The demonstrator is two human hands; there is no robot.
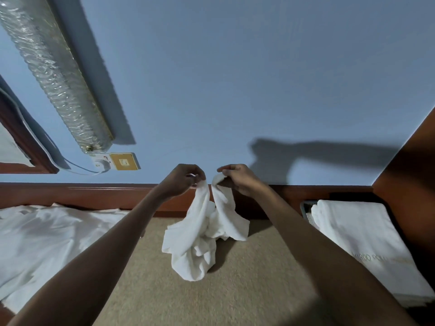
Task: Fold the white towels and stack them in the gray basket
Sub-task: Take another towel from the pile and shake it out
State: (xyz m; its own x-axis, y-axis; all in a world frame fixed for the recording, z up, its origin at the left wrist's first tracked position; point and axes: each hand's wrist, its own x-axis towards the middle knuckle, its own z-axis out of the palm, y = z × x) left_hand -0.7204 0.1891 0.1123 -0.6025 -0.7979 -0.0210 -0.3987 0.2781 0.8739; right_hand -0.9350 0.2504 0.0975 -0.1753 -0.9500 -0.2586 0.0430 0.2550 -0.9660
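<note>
A crumpled white towel (202,234) hangs in front of me, its lower end bunched on the tan carpet (247,290). My left hand (182,180) pinches one upper corner of it. My right hand (237,178) pinches the other corner, a short gap apart. At the right, folded white towels (362,241) with gold lettering lie stacked in the gray basket (306,204), of which only a rim corner shows.
A loose heap of white towels (47,241) lies on the floor at the left. A wooden skirting (94,196) runs along the blue wall, with a gold socket (123,161) above it. A brown wooden panel (409,172) stands at the right.
</note>
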